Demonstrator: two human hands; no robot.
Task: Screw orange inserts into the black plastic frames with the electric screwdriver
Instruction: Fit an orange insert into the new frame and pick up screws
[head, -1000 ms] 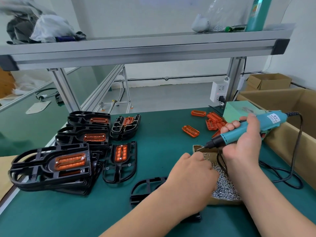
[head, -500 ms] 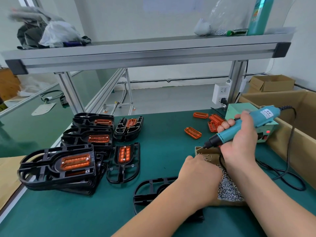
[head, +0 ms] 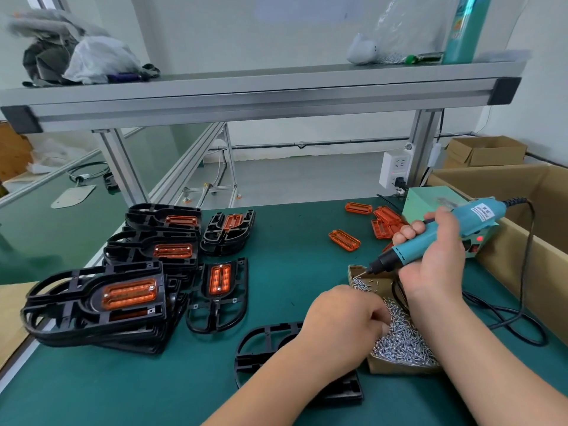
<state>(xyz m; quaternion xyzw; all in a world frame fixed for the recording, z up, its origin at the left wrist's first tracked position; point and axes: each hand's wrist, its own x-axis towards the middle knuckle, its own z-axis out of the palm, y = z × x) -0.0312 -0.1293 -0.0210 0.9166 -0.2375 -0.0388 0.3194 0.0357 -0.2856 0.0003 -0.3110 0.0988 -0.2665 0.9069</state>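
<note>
From the head camera: grips the teal plastic screwdriver (head: 436,238) with the right hand (head: 436,262), fingers wrapped tight round the barrel. Tilts it down-left so the dark tip sits just at the screws (head: 402,342), probably to catch one on the bit.

Digs into the cardboard box (head: 396,368) with the left hand (head: 344,318), knuckles up and fingers curled under. Cannot tell whether a screw is pinched.

Under the left forearm, flat on the green counter (head: 292,265): a bare black frame (head: 341,393), ribbed and loop-shaped, likely next for fitting. Within reach beyond the right hand: loose orange inserts (head: 344,240), translucent slotted rectangles. Far left: finished frames (head: 76,302), stacked with inserts already seated.
</note>
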